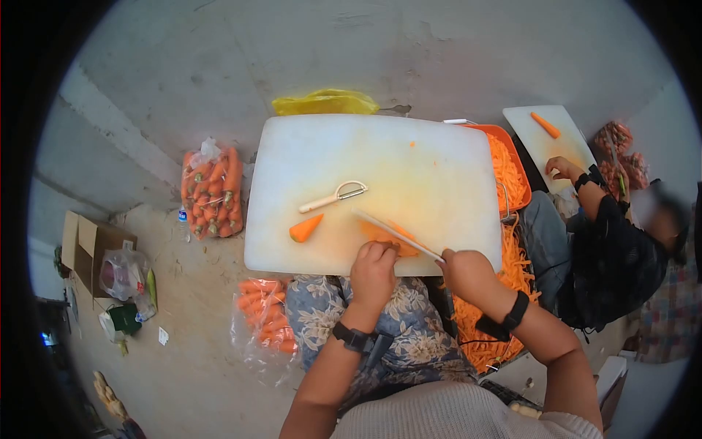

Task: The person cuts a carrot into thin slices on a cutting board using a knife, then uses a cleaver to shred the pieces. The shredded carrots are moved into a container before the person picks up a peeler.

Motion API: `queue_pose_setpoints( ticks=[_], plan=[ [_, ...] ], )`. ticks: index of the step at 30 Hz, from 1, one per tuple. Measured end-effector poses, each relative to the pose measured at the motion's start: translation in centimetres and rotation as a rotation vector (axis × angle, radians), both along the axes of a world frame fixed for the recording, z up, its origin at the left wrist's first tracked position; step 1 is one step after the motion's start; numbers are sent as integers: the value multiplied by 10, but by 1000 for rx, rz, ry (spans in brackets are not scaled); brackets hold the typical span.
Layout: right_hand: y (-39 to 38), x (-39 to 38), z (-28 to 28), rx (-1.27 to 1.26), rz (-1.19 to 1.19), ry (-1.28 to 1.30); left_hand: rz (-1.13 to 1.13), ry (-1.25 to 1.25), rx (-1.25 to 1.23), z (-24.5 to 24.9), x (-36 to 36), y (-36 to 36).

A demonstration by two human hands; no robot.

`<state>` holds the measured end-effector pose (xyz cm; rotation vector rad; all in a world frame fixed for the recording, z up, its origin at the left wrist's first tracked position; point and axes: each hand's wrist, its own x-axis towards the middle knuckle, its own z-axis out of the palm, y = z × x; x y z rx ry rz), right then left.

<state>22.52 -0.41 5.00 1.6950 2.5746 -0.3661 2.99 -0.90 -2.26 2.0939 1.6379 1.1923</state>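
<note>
While your right hand [468, 274] closes its grip around the handle of the knife [398, 235], your left hand [374, 269] has its fingers drawn together on the sliced carrot [380, 235], which lies under and beside the blade near the close edge of the white cutting board [292, 150]. To the left of the blade on that surface, you have a tapered carrot piece [306, 228], with the peeler [333, 198] just beyond it; right of the board sits an orange basket [523, 173] of carrot strips [504, 172].
</note>
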Motion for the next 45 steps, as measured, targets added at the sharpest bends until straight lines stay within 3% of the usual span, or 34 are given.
queue_pose_setpoints(
  ticks=[3, 13, 30, 35, 45],
  plan=[
    [13, -4, 6, -68, -67, 81, -16, -19, 7, 0, -1, 2],
    [2, 28, 7, -83, 52, -13, -18, 74, 94, 4, -4, 1],
    [7, 18, 11, -189, -28, -13, -71, 30, -66, 10, -3, 5],
    [22, 1, -7, -199, -140, 230, -79, 28, -21, 5, 0, 4],
    [-6, 0, 21, -27, -106, 186, -45, -21, 27, 2, 0, 2]
  ],
)
